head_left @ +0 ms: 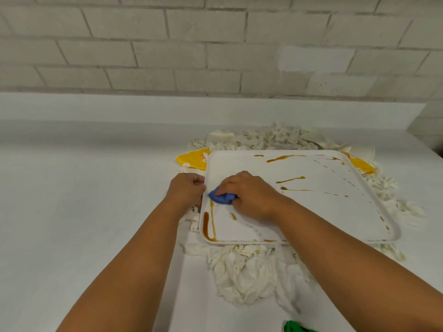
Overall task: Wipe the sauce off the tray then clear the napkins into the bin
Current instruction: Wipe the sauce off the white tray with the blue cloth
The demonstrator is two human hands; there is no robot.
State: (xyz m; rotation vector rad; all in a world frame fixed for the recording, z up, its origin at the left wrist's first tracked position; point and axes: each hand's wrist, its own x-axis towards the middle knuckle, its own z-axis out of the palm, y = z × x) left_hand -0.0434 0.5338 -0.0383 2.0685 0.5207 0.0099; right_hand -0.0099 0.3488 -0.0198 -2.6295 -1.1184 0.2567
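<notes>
On the tabletop [96, 212], we pinch the tray [311, 212] rim with our left hand [185, 188] while our right hand [249, 195] clutches the blue cloth [221, 198], risking smeared sauce [208, 224] onto surrounding napkins [244, 274].

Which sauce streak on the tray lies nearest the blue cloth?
The long streak along the tray's left rim, directly below the blue cloth in the right hand; the other streaks lie farther right.

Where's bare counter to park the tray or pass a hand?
Free: the white counter left of the left hand, and the strip between the napkins and the back ledge. Crowded: napkins ring the tray on all sides, yellow wrappers at its far corners.
</notes>
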